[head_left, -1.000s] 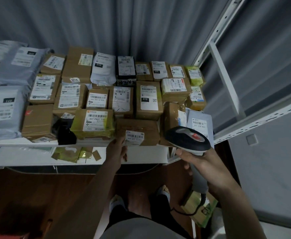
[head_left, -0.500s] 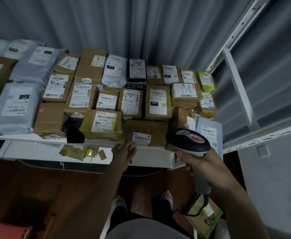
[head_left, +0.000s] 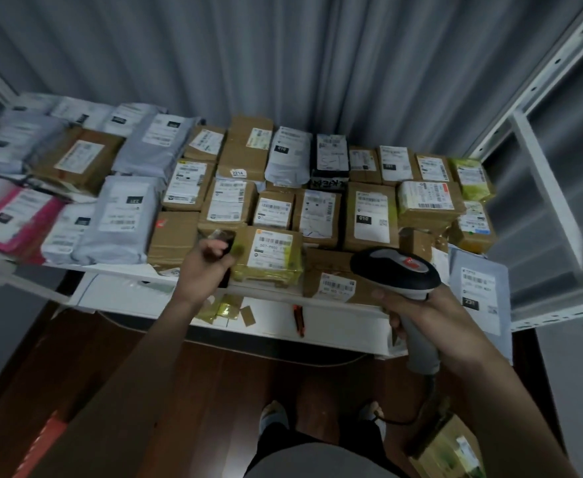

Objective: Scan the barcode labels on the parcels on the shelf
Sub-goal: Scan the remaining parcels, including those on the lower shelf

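Your right hand [head_left: 417, 315] is wrapped round the handle of the barcode scanner [head_left: 395, 270], its head pointing out over the front row of parcels on the shelf [head_left: 117, 270]. Your left hand [head_left: 202, 270] has its fingers curled on a small dark parcel [head_left: 226, 241] at the front edge, wedged between a plain brown box [head_left: 173, 236] and the yellow-taped box [head_left: 269, 255]. That grip looks closed, though motion blur hides just how the fingers sit.

The dark parcel shows no label from here, so the sensible move is to tilt or turn it until its barcode faces up, then bring the scanner across to it. Keep your hold on the parcel's edges, so that your fingers stay clear of the code (a half-covered barcode will likely not read). Hold it still before you press the trigger.

The scanner head sits nearer the low brown box [head_left: 331, 277] with a label on its front face, and that one could be read with only a small swing. The rest of the parcels lie label-up in rows behind; working along a row should help you miss none. The scraps of tape [head_left: 228, 310] on the lower ledge need no attention.
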